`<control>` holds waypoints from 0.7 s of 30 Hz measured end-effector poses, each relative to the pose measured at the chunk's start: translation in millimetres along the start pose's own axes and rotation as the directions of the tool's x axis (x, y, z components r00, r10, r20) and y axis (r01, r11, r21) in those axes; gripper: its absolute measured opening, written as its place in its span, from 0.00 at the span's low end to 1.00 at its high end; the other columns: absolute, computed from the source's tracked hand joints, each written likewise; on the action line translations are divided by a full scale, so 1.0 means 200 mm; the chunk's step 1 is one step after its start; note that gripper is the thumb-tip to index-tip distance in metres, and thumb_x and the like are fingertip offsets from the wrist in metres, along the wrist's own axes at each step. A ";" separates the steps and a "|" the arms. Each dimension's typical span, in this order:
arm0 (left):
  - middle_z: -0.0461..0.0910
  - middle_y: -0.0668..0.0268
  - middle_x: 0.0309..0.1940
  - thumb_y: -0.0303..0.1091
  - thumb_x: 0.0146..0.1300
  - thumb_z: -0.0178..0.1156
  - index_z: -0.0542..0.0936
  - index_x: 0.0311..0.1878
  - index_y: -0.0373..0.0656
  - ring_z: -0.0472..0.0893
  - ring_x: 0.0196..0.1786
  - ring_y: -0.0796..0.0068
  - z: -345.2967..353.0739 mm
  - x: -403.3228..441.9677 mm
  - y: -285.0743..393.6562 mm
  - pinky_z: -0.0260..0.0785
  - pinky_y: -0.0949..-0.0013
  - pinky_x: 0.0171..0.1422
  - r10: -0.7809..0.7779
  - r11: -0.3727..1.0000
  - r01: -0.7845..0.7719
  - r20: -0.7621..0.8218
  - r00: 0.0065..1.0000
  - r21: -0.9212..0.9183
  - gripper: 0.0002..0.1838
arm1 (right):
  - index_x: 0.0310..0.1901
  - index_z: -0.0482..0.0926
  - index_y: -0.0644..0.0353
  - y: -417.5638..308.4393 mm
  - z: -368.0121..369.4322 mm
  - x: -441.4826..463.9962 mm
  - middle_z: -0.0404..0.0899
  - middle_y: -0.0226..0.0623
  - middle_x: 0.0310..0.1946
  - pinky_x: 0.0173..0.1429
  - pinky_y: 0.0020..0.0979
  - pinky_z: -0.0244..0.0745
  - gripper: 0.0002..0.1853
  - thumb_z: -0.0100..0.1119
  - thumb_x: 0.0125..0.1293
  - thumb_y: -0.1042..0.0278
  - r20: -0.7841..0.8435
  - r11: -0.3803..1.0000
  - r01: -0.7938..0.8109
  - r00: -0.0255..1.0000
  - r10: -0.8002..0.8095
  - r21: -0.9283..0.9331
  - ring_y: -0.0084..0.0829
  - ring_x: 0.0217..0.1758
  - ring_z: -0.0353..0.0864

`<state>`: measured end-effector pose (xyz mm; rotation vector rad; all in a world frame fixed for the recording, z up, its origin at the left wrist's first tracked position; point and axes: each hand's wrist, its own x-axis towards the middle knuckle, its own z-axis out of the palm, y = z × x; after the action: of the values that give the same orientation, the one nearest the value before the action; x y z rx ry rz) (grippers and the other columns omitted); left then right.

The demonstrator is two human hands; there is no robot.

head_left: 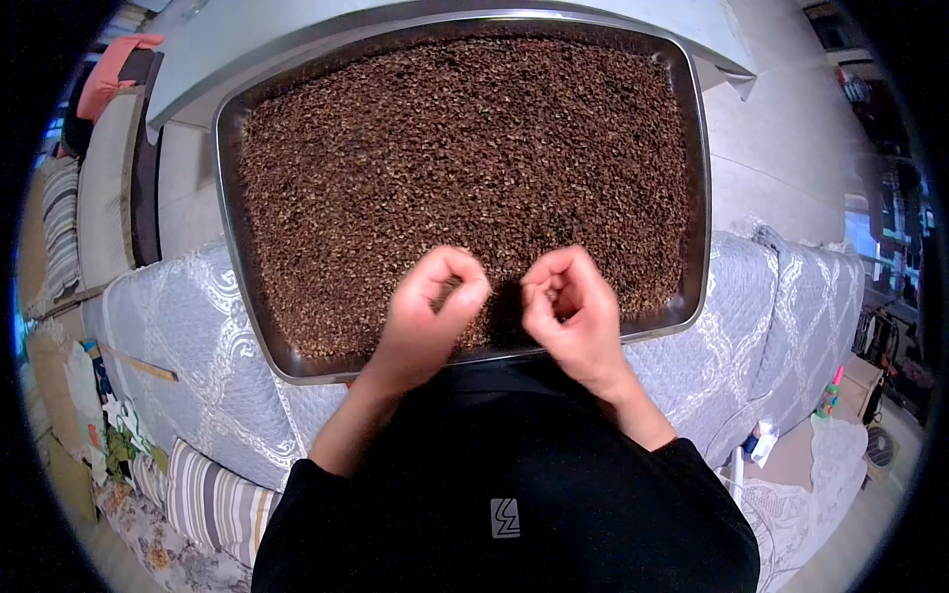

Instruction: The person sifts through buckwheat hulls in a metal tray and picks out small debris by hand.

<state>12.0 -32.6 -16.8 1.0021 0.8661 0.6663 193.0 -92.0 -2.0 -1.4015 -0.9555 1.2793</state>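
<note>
A large metal tray (707,198) is filled with a layer of small brown dried flakes or grains (455,148); their exact kind is too fine to tell. Above the tray's near part, my left hand (435,301) is closed, thumb and fingertips pressed together. Beside it on the right, my right hand (573,306) is curled with thumb and index finger pinched. Whatever is between the fingertips of either hand is too small to make out. The two hands are apart, with a small gap between them over the flakes.
The tray's far side rests by a white-covered table (188,84). A grey quilted cover with white pattern (188,306) spreads on both sides of me. A striped cushion (213,494) lies at lower left. At right stand a small green bottle (828,398) and a tissue pack (760,441).
</note>
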 end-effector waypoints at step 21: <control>0.64 0.67 0.23 0.40 0.79 0.40 0.65 0.27 0.44 0.60 0.21 0.79 -0.08 0.03 0.09 0.53 0.75 0.22 0.146 0.570 0.066 0.180 0.973 -0.819 0.20 | 0.35 0.82 0.55 -0.03 -0.11 0.49 0.78 0.36 0.34 0.46 0.42 0.71 0.06 0.69 0.56 0.73 0.096 0.270 0.328 0.778 -0.621 -0.905 0.41 0.42 0.76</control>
<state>-0.1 -13.7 -7.4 0.2129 0.2304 0.8571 227.8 0.2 -18.1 -1.7608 -1.8345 -0.0546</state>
